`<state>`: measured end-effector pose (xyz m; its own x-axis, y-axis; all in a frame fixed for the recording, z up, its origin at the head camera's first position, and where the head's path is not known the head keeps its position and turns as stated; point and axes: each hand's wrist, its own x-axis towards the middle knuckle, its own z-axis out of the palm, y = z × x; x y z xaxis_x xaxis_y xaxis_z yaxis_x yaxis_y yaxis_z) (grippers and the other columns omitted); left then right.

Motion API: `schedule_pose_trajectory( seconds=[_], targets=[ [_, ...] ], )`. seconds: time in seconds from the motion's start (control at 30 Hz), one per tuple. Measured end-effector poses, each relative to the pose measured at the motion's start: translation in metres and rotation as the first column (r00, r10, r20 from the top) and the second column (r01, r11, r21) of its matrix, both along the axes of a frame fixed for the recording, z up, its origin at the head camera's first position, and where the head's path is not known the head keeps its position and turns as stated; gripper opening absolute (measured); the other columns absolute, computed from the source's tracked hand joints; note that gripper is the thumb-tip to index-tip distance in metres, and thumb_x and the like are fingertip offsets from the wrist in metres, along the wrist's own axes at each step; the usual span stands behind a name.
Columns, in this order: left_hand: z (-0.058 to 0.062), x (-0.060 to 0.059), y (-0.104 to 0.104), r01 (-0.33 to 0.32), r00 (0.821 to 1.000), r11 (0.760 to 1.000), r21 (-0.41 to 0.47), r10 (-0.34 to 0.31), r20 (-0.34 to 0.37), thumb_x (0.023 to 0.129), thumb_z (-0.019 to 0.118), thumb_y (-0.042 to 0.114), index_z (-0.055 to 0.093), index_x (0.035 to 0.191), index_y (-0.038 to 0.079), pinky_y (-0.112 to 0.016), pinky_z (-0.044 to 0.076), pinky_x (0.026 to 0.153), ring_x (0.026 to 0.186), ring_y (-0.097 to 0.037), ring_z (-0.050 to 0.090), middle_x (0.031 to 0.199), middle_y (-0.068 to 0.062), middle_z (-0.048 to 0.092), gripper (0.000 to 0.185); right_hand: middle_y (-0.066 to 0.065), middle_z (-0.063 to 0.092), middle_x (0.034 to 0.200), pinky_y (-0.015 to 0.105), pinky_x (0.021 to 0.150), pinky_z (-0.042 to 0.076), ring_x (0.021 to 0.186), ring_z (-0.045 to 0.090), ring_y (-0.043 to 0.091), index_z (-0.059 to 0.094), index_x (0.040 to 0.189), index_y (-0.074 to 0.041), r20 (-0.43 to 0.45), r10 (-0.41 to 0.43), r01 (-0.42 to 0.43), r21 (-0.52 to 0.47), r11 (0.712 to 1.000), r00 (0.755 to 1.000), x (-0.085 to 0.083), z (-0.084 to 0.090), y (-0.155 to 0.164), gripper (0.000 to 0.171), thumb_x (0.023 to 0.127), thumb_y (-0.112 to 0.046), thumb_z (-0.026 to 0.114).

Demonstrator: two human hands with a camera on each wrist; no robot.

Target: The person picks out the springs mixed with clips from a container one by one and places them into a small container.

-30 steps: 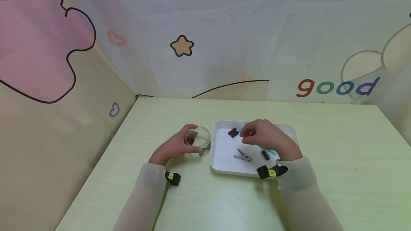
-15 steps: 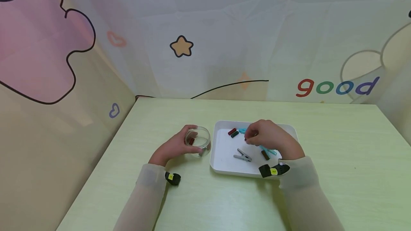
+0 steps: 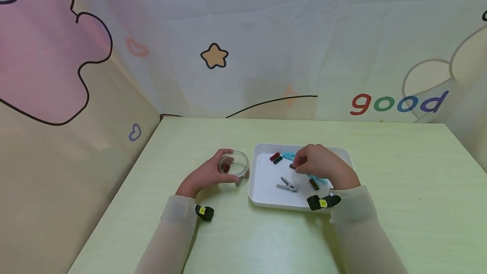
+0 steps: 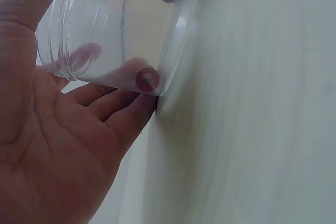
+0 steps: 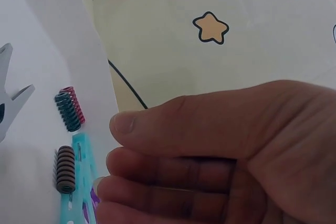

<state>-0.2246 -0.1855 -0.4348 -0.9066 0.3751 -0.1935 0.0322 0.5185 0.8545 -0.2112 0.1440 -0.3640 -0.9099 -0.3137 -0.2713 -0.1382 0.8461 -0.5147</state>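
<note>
My left hand [image 3: 213, 173] grips a clear round jar [image 3: 234, 165] standing on the table, left of a white tray [image 3: 266, 198]; its fingers [image 4: 113, 106] wrap the jar's wall [image 4: 105, 30]. A red spring [image 3: 226, 167] lies inside the jar. My right hand [image 3: 296, 165] hovers over the tray with fingers curled and the thumb [image 5: 122, 123] laid along them, nothing seen between them. A brown spring [image 5: 65, 169] lies on the tray just off the fingertips, beside a cyan clip [image 5: 83, 179]. A red and a green spring [image 3: 276, 157] lie side by side at the tray's back.
The tray also holds a grey clothespin [image 3: 287, 185] and another brown spring [image 3: 314, 184] near my right wrist. The pale green table [image 3: 399, 172] ends at patterned cloth walls at the back and left. Black wrist cameras sit on both sleeves.
My right hand has drifted a little right and toward me over the tray, uncovering the cyan clip at the back. The left hand and the jar have stayed put.
</note>
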Motion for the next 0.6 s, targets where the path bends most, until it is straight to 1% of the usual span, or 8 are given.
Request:
schedule_pose_trajectory(
  seconds=[0.2,0.4,0.6],
  targets=[
    [0.0014,0.0008,0.0004,0.004,1.0,1.0,0.002,-0.004,0.001,0.069,0.086,0.041,0.033,0.141,0.029,-0.042,0.037,0.11,0.127,-0.019,0.051,0.145,-0.008,0.048,0.09,0.004,0.066,0.09,0.029,0.068,0.048,0.081,0.055,0.021,0.071,0.096,-0.01,0.0,0.001,-0.001,0.016,1.0,1.0,-0.0021,-0.0037,0.0013,0.01,0.088,-0.016,0.07],
    [0.0,0.0001,0.0,0.006,1.0,1.0,-0.003,-0.006,-0.008,0.069,0.087,0.041,0.034,0.14,0.03,-0.041,0.039,0.108,0.121,-0.018,0.053,0.142,-0.007,0.05,0.089,0.004,0.065,0.087,0.028,0.066,0.048,0.076,0.056,0.019,0.07,0.092,-0.011,0.025,-0.006,0.005,0.028,1.0,1.0,-0.0039,-0.0066,0.0031,0.007,0.087,-0.015,0.071],
    [-0.0005,-0.0004,0.0001,0.006,1.0,1.0,-0.004,-0.006,-0.008,0.069,0.087,0.041,0.034,0.14,0.029,-0.041,0.039,0.107,0.121,-0.018,0.054,0.143,-0.007,0.05,0.09,0.004,0.064,0.085,0.028,0.066,0.048,0.076,0.056,0.019,0.07,0.09,-0.011,0.037,-0.018,0.016,0.037,0.999,0.999,-0.0056,-0.0094,0.0064,0.007,0.086,-0.016,0.072]
  ],
)
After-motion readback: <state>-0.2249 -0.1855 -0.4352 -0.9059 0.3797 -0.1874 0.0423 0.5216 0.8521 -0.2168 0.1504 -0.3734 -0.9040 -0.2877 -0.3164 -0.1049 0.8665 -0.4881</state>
